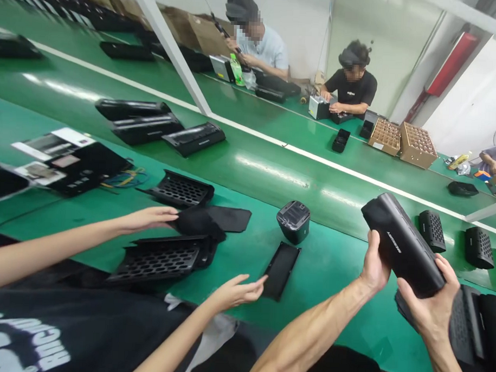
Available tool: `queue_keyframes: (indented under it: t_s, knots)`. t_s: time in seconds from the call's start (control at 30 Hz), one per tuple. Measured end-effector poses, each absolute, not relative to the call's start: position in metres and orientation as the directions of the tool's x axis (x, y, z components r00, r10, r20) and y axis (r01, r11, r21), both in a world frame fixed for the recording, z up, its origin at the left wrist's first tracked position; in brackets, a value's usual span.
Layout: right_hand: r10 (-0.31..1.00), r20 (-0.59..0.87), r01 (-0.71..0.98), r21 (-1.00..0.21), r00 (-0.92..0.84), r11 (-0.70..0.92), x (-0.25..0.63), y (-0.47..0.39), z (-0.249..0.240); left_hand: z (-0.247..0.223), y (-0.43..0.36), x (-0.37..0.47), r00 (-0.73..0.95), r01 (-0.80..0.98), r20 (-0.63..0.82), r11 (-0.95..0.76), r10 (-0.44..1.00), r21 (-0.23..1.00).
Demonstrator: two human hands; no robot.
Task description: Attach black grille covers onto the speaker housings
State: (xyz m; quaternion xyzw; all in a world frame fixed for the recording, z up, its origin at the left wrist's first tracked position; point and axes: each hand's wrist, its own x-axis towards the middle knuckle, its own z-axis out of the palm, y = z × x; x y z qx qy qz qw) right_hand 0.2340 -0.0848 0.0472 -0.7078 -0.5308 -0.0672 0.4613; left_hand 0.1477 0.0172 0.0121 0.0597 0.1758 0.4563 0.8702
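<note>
A black rounded casing with pale lettering along its side is lifted above the green table and tilted down to the right. My left hand grips its left end, thumb up on the near side. Around its lower right end my right hand is closed. More black perforated parts lie at the lower right, partly behind my right hand. Left of my hands, a short black rounded unit stands upright, with a flat black panel lying in front of it.
A co-worker's hand touches black mesh cloth on the left; their other hand reaches the panel. Perforated black shells lie between. Finished-looking casings stand on the green conveyor. Two people sit opposite, near partitioned cartons.
</note>
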Motion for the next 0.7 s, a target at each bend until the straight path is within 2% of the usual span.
queue_keyframes:
  t_s: [0.17, 0.23, 0.33, 0.43, 0.57, 0.63, 0.7]
  knots:
    - [0.759, 0.278, 0.615, -0.764, 0.589, -0.197, 0.251, -0.117, 0.082, 0.035, 0.087, 0.081, 0.534, -0.672, 0.07, 0.374, 0.842, 0.639]
    - [0.783, 0.197, 0.556, -0.802, 0.59, -0.217, 0.251, -0.129, 0.091, 0.058, 0.107, 0.058, 0.649, -0.564, 0.189, 0.299, 0.737, 0.77]
    - [0.81, 0.169, 0.526, -0.829, 0.562, -0.192, 0.251, -0.139, 0.097, 0.089, 0.114, 0.042, 0.79, -0.4, 0.207, 0.229, 0.577, 0.887]
    - [0.818, 0.175, 0.515, -0.841, 0.548, -0.164, 0.256, -0.143, 0.096, 0.099, 0.105, 0.04, 0.77, -0.379, 0.185, 0.204, 0.61, 0.903]
    - [0.822, 0.105, 0.438, -0.879, 0.56, -0.186, 0.266, -0.136, 0.092, 0.075, 0.088, 0.051, 0.702, -0.432, 0.137, 0.265, 0.699, 0.862]
    - [0.786, 0.11, 0.466, -0.851, 0.608, -0.241, 0.261, -0.129, 0.088, 0.054, 0.072, 0.065, 0.604, -0.474, 0.036, 0.322, 0.796, 0.82]
    - [0.737, 0.24, 0.588, -0.768, 0.632, -0.254, 0.244, -0.124, 0.082, 0.033, 0.048, 0.082, 0.507, -0.528, -0.117, 0.415, 0.854, 0.741]
